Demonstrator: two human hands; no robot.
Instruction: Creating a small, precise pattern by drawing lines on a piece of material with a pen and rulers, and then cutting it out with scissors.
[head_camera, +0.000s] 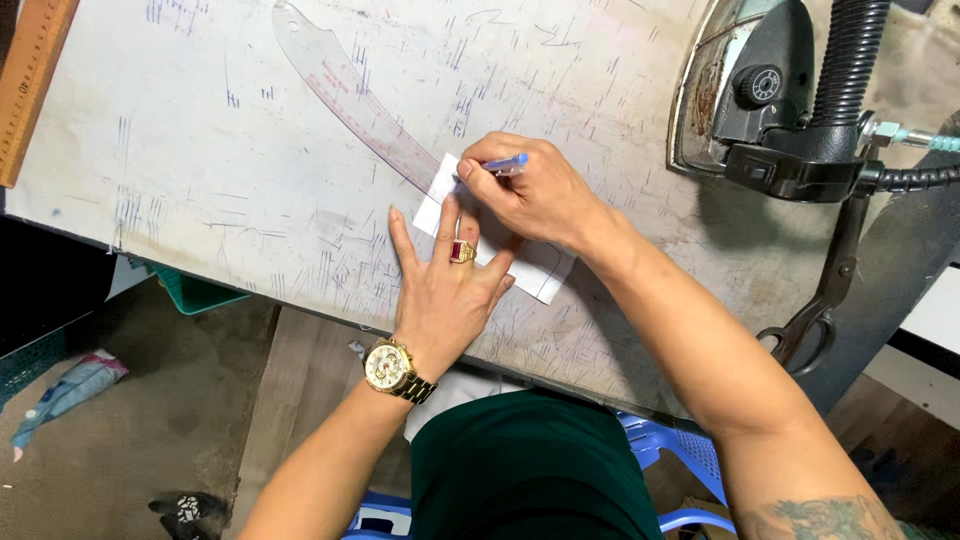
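At the frame's centre the left hand (447, 285) lies flat and open on a small white paper piece (535, 270) upon the scribbled counter (200, 150). The right hand (535, 195), its grip closed on a blue pen (507, 163), marks the paper's upper edge beside a clear curved plastic ruler (350, 95). Judging by this, marking is under way and the paper looks mostly blank.

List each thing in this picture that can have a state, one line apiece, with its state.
Left hand: flat, fingers spread, pressing the paper slip.
Right hand: closed around the blue pen.
Blue pen: held, tip at the slip.
Paper slip: flat on the worktable, pinned.
Curved ruler: lying flat, end under the slip.
Steam iron: resting, untouched.
Scissors: closed, overhanging the edge.
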